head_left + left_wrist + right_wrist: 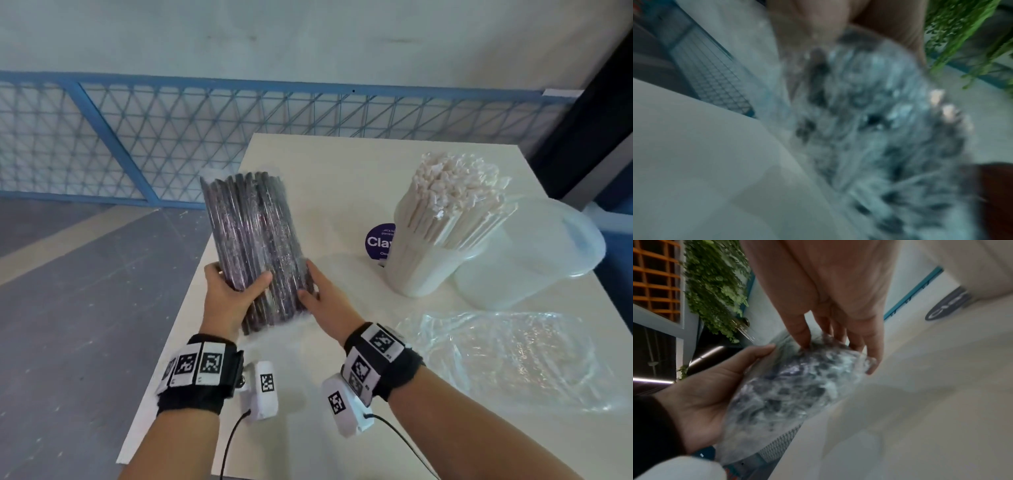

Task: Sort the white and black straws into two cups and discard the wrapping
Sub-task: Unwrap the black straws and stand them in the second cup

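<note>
A pack of black straws (260, 246), sealed in clear wrap, is held tilted above the left part of the white table (342, 164). My left hand (236, 291) grips its lower left side, thumb across the front. On its lower right edge my right hand (317, 291) holds it with thumb and fingers. The right wrist view shows the pack's end (793, 394) between my left hand (701, 394) and right fingers (803, 331). The left wrist view is blurred, filled by the pack (869, 129). White straws (445, 212) stand in a translucent cup (421, 270).
A second translucent cup (548, 246) lies on its side behind the first. Crumpled clear wrapping (507, 359) lies on the table at the right. A round purple sticker (378, 241) sits left of the cups. The table's left edge is just below my left hand.
</note>
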The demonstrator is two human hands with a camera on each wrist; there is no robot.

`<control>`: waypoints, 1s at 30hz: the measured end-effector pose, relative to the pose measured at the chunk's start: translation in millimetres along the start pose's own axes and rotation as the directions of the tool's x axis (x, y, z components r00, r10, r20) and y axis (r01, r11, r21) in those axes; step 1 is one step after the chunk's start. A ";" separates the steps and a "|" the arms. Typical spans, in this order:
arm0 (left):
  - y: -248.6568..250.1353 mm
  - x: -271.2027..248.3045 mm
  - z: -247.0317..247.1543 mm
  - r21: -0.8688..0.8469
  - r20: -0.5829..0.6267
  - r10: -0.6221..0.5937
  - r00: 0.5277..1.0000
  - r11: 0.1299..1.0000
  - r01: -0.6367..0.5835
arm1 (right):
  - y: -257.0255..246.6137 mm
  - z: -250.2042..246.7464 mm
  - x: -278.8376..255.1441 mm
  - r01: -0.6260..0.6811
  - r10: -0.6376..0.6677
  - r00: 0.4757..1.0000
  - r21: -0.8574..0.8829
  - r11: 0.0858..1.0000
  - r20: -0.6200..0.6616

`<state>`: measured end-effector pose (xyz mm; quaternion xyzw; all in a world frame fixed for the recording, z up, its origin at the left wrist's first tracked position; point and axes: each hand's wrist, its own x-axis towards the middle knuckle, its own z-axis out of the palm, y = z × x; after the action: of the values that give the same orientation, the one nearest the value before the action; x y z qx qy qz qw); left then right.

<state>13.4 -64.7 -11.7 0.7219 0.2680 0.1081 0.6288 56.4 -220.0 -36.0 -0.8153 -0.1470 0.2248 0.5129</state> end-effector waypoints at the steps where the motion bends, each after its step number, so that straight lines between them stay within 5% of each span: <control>1: 4.1 -9.0 8.7 0.023 -0.002 0.064 0.998 0.998 -0.063 | -1.9 -4.3 -4.2 -0.007 0.007 1.000 0.024 1.000 -0.007; 5: 19.9 -48.6 44.5 0.163 -0.004 0.285 0.959 0.946 -0.280 | -13.5 -29.0 -32.5 0.071 -0.061 0.997 0.234 0.970 -0.048; 10: 12.8 -89.0 76.4 0.278 0.166 0.440 0.883 0.838 -0.470 | -21.4 -65.1 -76.7 0.240 -0.224 0.971 0.406 0.882 -0.088; 16: 14.4 -146.8 117.1 0.398 0.310 0.672 0.672 0.551 -0.734 | -2.0 -103.4 -121.1 0.262 -0.189 0.962 0.466 0.845 -0.198; 19: 25.6 -161.3 134.7 0.365 0.427 0.678 0.599 0.477 -0.800 | 16.5 -130.2 -141.0 0.257 -0.157 0.963 0.565 0.784 -0.221; 21: 34.9 -164.0 146.2 0.329 0.489 0.629 0.604 0.509 -0.796 | 29.0 -148.3 -151.6 0.244 -0.130 0.965 0.598 0.763 -0.228; 26: 57.8 -158.4 174.6 0.128 0.615 0.441 0.654 0.762 -0.634 | 56.3 -185.2 -180.3 0.193 -0.111 0.979 0.610 0.768 -0.170; 30: 86.1 -147.2 185.8 0.140 0.764 0.294 0.574 0.793 -0.592 | 74.5 -198.5 -198.0 0.137 -0.075 0.990 0.669 0.731 -0.121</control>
<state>4.0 -305.3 63.6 0.8572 -0.1732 -0.0745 0.4793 -9.7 -498.1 13.4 -0.5730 -0.0798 0.1980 0.7913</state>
